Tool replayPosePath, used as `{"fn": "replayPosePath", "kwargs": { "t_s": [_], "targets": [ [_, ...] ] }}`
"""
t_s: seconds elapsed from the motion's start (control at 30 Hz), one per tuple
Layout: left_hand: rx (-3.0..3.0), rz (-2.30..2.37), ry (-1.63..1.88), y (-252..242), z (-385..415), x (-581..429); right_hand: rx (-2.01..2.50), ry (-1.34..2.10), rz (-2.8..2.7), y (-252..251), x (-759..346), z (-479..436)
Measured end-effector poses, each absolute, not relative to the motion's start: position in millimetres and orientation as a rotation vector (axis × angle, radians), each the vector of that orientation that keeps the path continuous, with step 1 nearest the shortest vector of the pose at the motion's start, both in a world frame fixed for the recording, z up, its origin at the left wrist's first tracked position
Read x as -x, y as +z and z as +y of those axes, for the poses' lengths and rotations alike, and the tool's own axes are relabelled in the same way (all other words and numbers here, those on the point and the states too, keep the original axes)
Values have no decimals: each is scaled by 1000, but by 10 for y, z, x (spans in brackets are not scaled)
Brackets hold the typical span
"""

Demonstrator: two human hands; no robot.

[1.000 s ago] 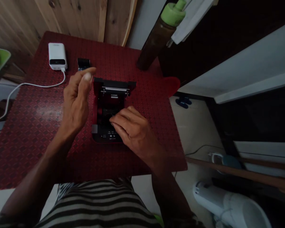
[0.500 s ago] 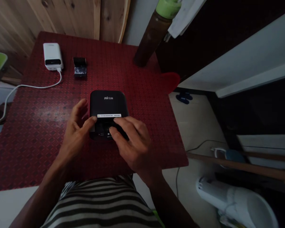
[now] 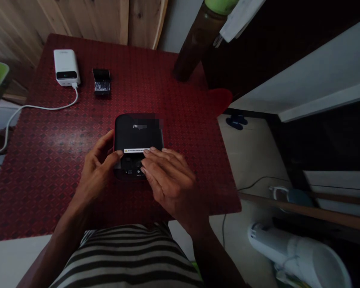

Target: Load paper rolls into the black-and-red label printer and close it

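Observation:
A black box-shaped device with rounded corners, which looks like a small printer [image 3: 138,138], lies on the red patterned table in front of me. It bears a pale logo, a white warning strip and small markings near its front edge. My left hand [image 3: 97,162] grips its left side, thumb on the front left corner and the fingers along the side wall. Over the front right part lies my right hand [image 3: 169,176], fingers bent and close together, with the tips on the area below the white strip. What lies under those fingertips is hidden.
Farther back on the table [image 3: 63,140] stand a white power bank [image 3: 66,64] with a white cable [image 3: 48,109] and a small black roll-like item [image 3: 102,82]. A dark bottle with a green cap [image 3: 195,42] is at the far right corner, near a red rounded piece [image 3: 220,101].
My right fingers have drawn closer together and shifted slightly over the device's front. My left fingers have closed in against its left side. The view has shifted a little.

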State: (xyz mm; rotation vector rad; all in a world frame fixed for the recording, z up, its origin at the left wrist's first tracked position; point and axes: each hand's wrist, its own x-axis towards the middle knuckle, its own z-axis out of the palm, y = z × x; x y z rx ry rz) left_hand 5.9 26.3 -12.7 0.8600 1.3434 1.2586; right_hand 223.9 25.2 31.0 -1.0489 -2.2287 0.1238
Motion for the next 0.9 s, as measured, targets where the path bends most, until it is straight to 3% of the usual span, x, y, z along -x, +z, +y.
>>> {"fn": "replayPosePath", "kwargs": {
  "t_s": [0.5,0.9],
  "targets": [
    [-896,1375,1278,-159,-3,15,1300,364,-1887,-130,-2521,-124],
    [-768,1474,1287,-46,63,-112,1351,283,-1821,-271,-2394,-164]
  ]
}}
